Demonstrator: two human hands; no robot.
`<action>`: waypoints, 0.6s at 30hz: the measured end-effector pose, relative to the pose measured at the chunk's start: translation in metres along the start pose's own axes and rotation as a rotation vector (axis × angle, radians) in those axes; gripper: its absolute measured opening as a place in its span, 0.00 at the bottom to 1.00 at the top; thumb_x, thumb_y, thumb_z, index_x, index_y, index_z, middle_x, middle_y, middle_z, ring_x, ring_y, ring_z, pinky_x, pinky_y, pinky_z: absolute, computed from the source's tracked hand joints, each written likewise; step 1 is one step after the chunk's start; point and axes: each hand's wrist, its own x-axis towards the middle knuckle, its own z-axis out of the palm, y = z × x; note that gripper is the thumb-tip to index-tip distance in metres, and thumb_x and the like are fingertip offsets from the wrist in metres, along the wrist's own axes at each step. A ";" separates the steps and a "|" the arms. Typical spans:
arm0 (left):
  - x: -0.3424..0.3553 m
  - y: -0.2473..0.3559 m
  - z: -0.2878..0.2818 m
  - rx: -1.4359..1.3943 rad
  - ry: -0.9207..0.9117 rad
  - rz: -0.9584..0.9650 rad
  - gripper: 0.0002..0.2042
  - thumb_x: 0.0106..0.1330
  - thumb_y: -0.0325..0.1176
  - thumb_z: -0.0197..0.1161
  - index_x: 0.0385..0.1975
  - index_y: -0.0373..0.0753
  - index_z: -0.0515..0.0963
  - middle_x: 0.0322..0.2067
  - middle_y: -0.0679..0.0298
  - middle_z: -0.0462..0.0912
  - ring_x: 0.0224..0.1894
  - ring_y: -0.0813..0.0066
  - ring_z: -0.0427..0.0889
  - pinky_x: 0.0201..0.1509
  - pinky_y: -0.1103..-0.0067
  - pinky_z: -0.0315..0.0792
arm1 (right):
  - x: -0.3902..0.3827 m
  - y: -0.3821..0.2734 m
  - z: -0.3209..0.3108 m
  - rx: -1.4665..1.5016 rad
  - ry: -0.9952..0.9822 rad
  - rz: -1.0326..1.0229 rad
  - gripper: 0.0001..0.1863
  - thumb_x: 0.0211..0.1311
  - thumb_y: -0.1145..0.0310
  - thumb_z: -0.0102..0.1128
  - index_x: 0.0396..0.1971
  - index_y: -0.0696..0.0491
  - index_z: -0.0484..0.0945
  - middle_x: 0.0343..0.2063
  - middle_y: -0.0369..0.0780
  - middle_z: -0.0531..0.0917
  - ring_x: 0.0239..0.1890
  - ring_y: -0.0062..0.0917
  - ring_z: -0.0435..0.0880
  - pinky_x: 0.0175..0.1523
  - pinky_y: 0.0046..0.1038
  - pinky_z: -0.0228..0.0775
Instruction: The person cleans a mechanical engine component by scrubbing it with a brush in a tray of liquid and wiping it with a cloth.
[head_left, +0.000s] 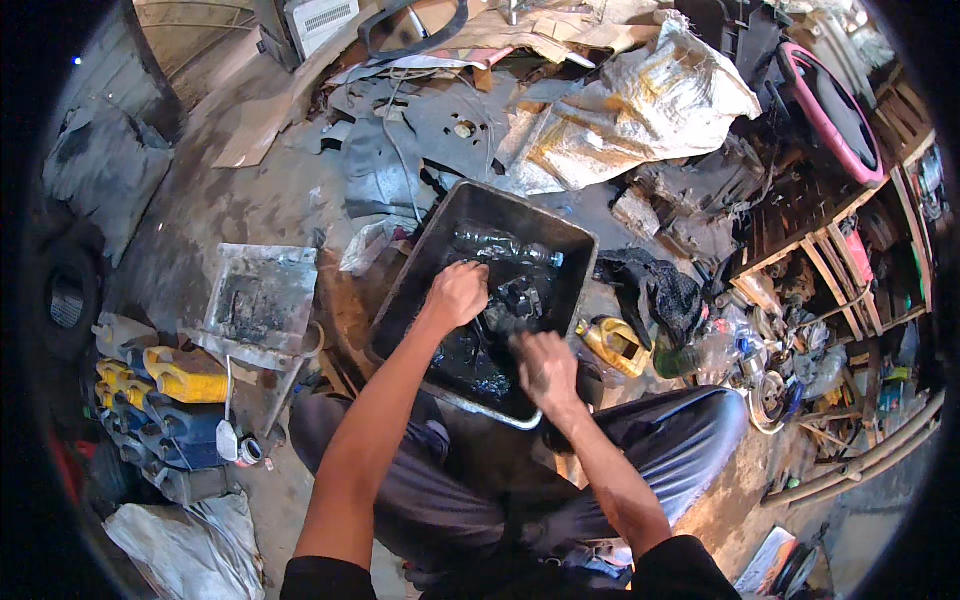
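A black rectangular tub sits before me between my legs, with dark liquid in its bottom. My left hand is curled closed inside it, near a dark part; exactly what it grips is hidden. Lower and to the right, my right hand is blurred, its fingers bent round something dark that I cannot make out, beside that part. A clear plastic bottle lies along the tub's far side.
Yellow jugs and a grimy metal tray are at left. Right of the tub are a yellow container, black mesh and a wooden rack. A white sack and scrap sheets lie beyond.
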 end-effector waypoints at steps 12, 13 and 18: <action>0.006 0.000 -0.007 0.088 -0.123 -0.046 0.08 0.56 0.31 0.55 0.30 0.33 0.77 0.31 0.51 0.80 0.36 0.50 0.78 0.42 0.60 0.73 | 0.011 0.041 -0.026 0.002 0.114 0.047 0.19 0.40 0.78 0.57 0.38 0.54 0.79 0.36 0.43 0.81 0.39 0.37 0.76 0.41 0.37 0.68; 0.007 0.001 -0.007 0.082 -0.125 -0.043 0.08 0.56 0.31 0.54 0.30 0.33 0.77 0.30 0.51 0.80 0.36 0.50 0.78 0.42 0.60 0.73 | 0.009 0.040 -0.023 0.049 0.109 0.038 0.19 0.40 0.78 0.57 0.39 0.54 0.79 0.37 0.43 0.81 0.40 0.38 0.76 0.43 0.37 0.69; 0.016 0.014 -0.005 0.045 -0.092 -0.064 0.08 0.55 0.31 0.56 0.29 0.34 0.77 0.29 0.51 0.79 0.35 0.49 0.78 0.42 0.60 0.73 | -0.015 0.001 0.019 0.097 -0.033 -0.191 0.18 0.42 0.78 0.55 0.38 0.54 0.80 0.38 0.45 0.81 0.45 0.40 0.77 0.52 0.38 0.69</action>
